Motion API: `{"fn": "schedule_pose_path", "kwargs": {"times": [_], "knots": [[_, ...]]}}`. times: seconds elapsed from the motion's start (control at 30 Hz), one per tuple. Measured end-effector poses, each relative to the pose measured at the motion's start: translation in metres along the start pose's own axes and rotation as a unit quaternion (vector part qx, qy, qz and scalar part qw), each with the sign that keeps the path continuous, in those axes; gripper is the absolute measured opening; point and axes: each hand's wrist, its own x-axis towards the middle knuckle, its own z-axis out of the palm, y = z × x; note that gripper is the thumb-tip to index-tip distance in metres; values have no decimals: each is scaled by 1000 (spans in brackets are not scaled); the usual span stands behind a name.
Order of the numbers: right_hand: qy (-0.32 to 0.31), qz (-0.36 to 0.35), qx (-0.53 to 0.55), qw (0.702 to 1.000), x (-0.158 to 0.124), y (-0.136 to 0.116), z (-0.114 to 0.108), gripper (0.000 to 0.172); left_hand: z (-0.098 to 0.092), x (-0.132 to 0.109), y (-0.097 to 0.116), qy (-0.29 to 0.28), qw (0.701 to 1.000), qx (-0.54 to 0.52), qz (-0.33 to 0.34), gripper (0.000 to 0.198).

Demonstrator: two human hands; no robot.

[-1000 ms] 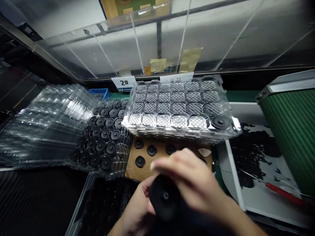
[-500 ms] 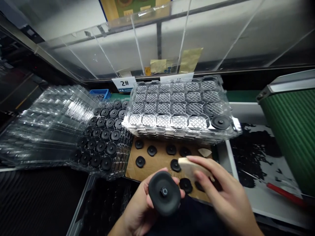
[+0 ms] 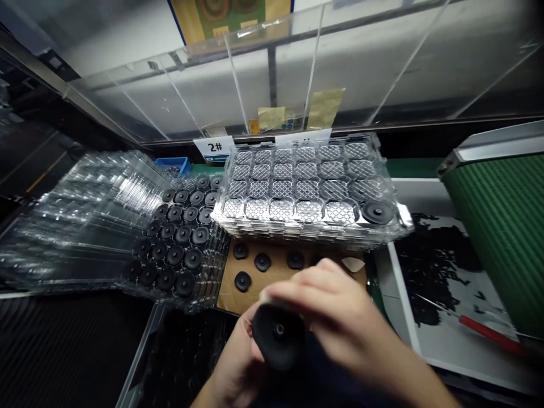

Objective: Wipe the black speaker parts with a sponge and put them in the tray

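My left hand (image 3: 238, 360) holds a round black rubber disc (image 3: 278, 345) with a small metal-ringed hub, its face tilted up toward me. In my right hand (image 3: 335, 309) is a cream-coloured pad (image 3: 265, 296), mostly hidden by the fingers, at the disc's upper edge. Several similar discs (image 3: 263, 261) lie on the brown cardboard (image 3: 228, 286) just beyond my hands, and some there are covered by my right hand. A white wedge-shaped piece (image 3: 353, 264) rests at the cardboard's right side.
Behind the cardboard stands a stack of clear compartment trays (image 3: 297, 228), with one disc (image 3: 377, 212) in its front right pocket. Left of it, another tray holds many discs (image 3: 174, 255). At right are a white bin (image 3: 403, 294) with black scraps, a red-handled tool (image 3: 488, 334) and a green ribbed belt (image 3: 497, 226).
My right hand has moved left with the cream pad, from beside the disc to its upper edge. My left hand still holds the disc in nearly the same place.
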Motion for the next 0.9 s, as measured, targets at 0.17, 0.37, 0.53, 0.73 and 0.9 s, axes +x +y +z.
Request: {"fn": "schedule_pose_path", "kwargs": {"times": [0.17, 0.37, 0.53, 0.73, 0.9], "knots": [[14, 250, 32, 968, -42, 36, -3, 22, -2, -9, 4, 30, 994, -103, 9, 59], [90, 287, 23, 953, -56, 23, 20, 22, -4, 0, -3, 18, 992, -126, 21, 60], [95, 16, -12, 995, -21, -18, 21, 32, -3, 2, -6, 66, 996, -63, 7, 50], [0, 45, -20, 999, -8, -23, 25, 24, 1, 2, -5, 55, 996, -71, 22, 57], [-6, 2, 6, 1000, -10, -19, 19, 23, -5, -1, -2, 69, 996, -54, 8, 53]]}}
